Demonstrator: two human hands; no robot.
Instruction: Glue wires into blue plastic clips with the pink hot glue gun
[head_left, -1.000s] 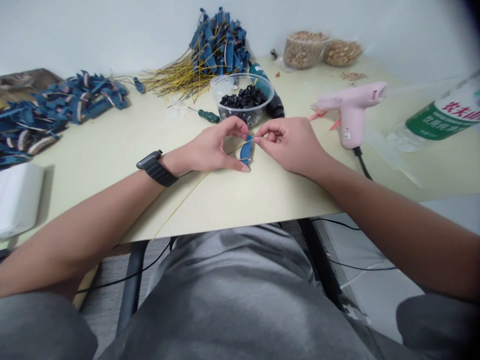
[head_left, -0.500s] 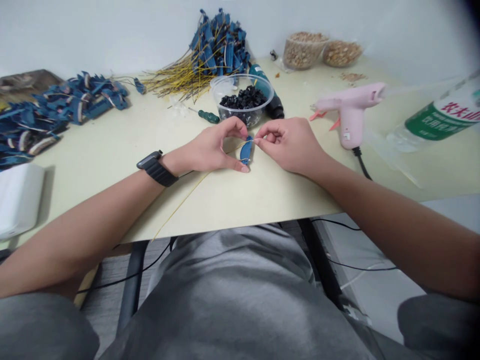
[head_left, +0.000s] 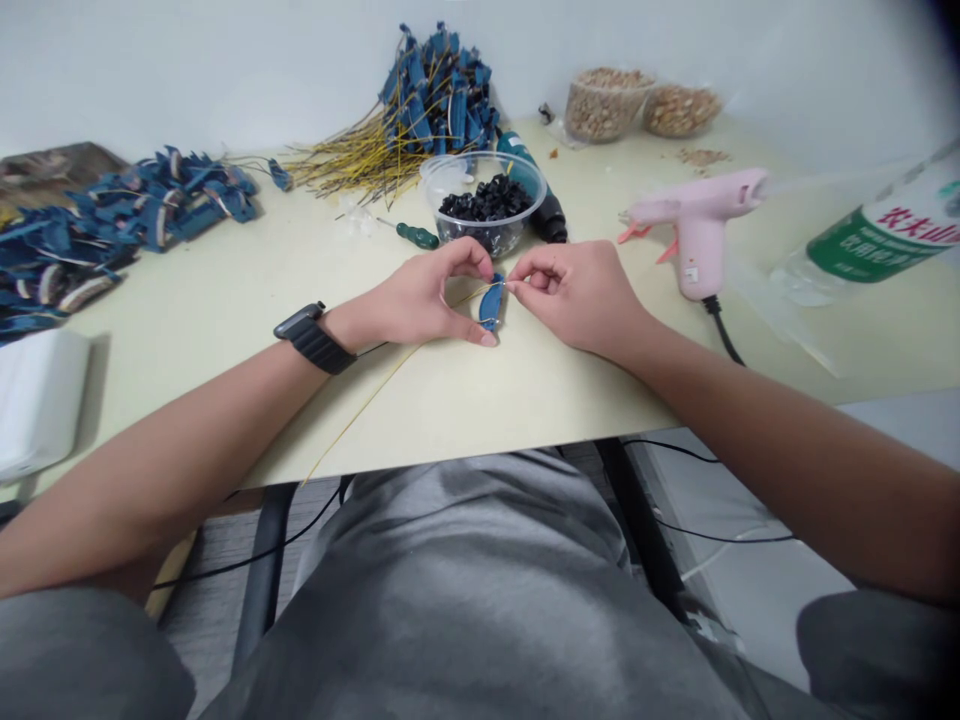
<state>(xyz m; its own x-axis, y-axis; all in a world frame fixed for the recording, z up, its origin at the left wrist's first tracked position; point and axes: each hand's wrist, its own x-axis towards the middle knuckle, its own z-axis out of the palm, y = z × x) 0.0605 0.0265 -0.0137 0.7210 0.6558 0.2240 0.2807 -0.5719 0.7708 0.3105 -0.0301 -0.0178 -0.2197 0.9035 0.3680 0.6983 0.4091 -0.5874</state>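
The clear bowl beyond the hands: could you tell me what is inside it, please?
The clear bowl holds a heap of small black pieces; whatever lies beneath the heap is covered.

Small handcraft assembly workshop. Pale worktable point(head_left: 225, 290) against a bare white wall point(head_left: 225, 60); heaps of blue wired pieces point(head_left: 439, 90) at 12 and 10 o'clock; tub of black parts point(head_left: 487, 205), screwdriver point(head_left: 416, 236) and, at 2 o'clock, pink glue gun point(head_left: 697, 225) near the one blue piece point(head_left: 491, 300) in hand.
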